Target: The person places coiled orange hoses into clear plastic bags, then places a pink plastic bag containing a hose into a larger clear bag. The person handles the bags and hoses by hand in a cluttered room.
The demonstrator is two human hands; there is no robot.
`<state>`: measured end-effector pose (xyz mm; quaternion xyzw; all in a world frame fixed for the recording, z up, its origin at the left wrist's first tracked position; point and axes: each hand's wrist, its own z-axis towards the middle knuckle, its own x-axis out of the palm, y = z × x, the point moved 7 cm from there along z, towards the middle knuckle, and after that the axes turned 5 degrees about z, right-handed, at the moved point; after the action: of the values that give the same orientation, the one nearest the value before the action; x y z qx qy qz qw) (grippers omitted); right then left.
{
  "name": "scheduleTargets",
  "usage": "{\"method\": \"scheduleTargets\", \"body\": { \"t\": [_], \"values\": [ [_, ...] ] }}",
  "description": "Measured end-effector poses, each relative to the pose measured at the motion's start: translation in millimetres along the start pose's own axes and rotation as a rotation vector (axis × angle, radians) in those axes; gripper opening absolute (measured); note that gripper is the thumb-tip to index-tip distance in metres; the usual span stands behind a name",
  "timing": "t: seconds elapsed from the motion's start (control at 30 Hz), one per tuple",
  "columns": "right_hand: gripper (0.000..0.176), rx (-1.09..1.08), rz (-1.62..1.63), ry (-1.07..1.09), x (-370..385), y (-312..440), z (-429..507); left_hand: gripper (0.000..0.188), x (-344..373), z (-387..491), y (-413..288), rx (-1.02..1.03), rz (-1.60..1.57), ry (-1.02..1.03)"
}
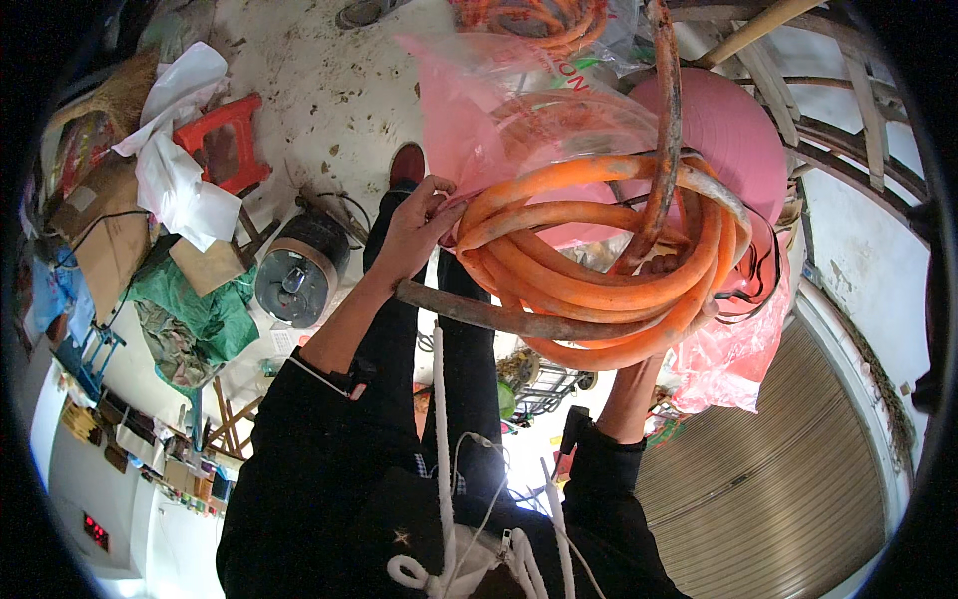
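A coiled orange hose (pixel 584 273), stained dark and grey in places, hangs in front of me. My right hand (pixel 660 263) grips the coil from below; hose loops hide most of it, leaving some fingers showing in the ring. One dirty hose end (pixel 663 120) points up past the coil, while another (pixel 434 296) sticks out left by my left forearm. With thumb and fingers, my left hand (pixel 412 239) pinches the edge of a thin pink translucent plastic bag (pixel 460 146). The bag spreads behind the coil and bears red print.
Beyond the coil stand a rounded pink object (pixel 730 123) and a wooden frame (pixel 846 112). More orange hose (pixel 539 26) lies at the top. To the left are a red plastic stool (pixel 251 142), a black cylindrical appliance (pixel 296 277) and green sheeting (pixel 206 299). A roller shutter (pixel 763 464) is lower right.
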<state>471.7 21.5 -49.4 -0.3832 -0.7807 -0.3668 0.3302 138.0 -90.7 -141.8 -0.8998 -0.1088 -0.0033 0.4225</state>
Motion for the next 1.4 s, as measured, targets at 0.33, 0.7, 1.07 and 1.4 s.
{"method": "scheduleTargets", "body": {
  "t": [0.33, 0.7, 1.07, 1.4],
  "values": [
    [0.056, -0.12, -0.352, -0.203, 0, -2, -3, 0.027, 3, 8, -43, 0.136, 0.298, 0.145],
    [0.069, -0.019, -0.736, -0.189, -5, -9, -5, 0.021, 2, -2, -92, 0.274, 0.353, -0.089],
    [0.078, 0.232, -0.61, -0.198, -3, -37, 3, 0.016, -16, 10, -125, 0.577, 0.295, -0.387],
    [0.082, 0.241, -0.633, -0.176, -10, -39, 14, 0.016, -28, 26, -109, 0.585, 0.51, -0.063]
  ]
}}
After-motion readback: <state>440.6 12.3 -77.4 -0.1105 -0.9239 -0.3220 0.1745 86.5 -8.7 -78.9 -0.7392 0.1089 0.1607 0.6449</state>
